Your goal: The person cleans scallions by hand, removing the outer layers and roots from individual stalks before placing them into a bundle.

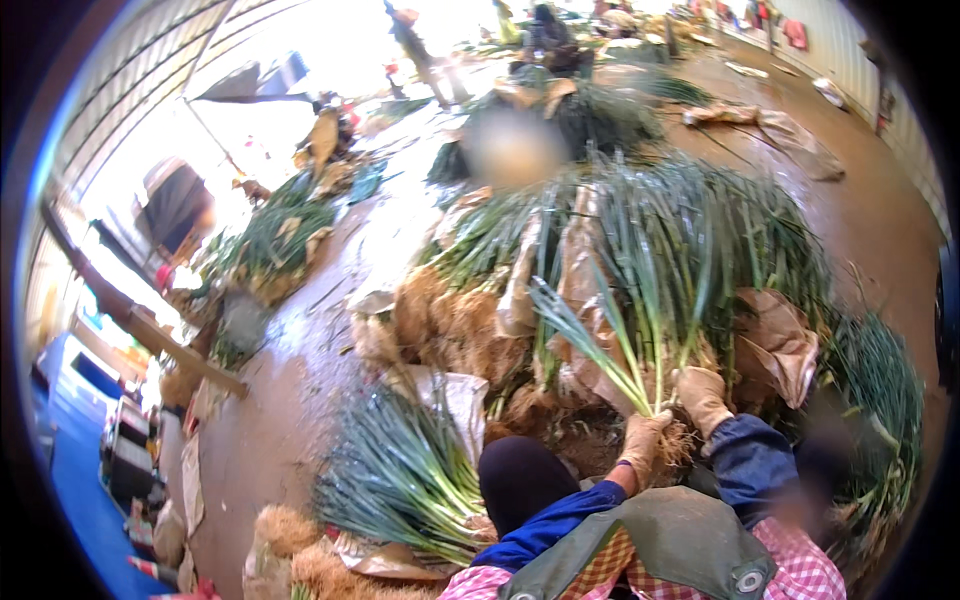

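In a tan work glove, my left hand [642, 445] is closed round the pale lower ends of a few green onions [625, 360], their leaves fanning up and to the left. Their stringy roots [682, 442] hang beside the glove. Just right of these stalks is my right hand [704, 398], gloved the same way, its fingers curled; what they hold is hidden. A large heap of green onions [690, 240] lies right beyond both hands. Another pile of green onions [400, 460], leaves pointing left, lies by my left knee.
Tan sacking [775, 345] lies among the heap. More onions [875, 390] stand at the right. A wooden beam [165, 340] slants in at the left, by a blue surface [75, 430]. Wet floor [270, 420] runs along the left; people sit farther off among more piles.
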### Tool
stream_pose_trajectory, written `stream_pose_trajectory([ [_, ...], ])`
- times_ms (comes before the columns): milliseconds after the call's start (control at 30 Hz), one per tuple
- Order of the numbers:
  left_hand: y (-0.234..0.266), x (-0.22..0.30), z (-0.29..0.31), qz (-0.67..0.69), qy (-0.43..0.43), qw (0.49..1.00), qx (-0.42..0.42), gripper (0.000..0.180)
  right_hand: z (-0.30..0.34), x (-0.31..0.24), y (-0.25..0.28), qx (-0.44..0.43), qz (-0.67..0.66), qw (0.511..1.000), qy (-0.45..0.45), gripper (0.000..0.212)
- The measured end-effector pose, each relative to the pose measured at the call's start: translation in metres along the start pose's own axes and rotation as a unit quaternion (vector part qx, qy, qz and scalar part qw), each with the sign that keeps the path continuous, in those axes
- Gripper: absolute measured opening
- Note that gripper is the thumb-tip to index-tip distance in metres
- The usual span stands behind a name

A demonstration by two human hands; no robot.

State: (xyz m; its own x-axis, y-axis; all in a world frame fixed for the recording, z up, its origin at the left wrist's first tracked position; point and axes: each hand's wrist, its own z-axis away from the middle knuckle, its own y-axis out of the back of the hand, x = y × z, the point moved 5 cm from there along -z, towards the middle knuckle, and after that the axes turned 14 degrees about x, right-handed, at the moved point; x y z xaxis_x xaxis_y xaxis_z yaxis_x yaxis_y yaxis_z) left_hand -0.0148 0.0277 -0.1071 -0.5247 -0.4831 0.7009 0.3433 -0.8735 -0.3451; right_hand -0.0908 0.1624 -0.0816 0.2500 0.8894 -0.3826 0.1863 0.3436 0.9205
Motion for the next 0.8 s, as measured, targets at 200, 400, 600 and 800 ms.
stream_pose_trajectory([
  [200,0.01,0.003,-0.014,0.091,-0.015,0.995,0.031,0.012,0.072,-0.051,0.047,-0.306,-0.626,0.711,-0.09,0.019],
  [400,0.01,0.02,0.007,0.147,0.155,0.971,-0.108,0.028,0.079,-0.063,0.148,0.083,-0.54,0.823,0.154,0.027],
  [600,-0.002,0.037,0.008,0.106,0.037,0.993,-0.026,0.022,0.027,0.042,0.1,-0.059,-0.578,0.806,-0.113,0.036],
  [800,0.01,0.027,-0.005,0.09,-0.034,0.995,-0.036,0.026,0.063,-0.018,0.027,-0.24,-0.434,0.853,-0.162,0.046],
])
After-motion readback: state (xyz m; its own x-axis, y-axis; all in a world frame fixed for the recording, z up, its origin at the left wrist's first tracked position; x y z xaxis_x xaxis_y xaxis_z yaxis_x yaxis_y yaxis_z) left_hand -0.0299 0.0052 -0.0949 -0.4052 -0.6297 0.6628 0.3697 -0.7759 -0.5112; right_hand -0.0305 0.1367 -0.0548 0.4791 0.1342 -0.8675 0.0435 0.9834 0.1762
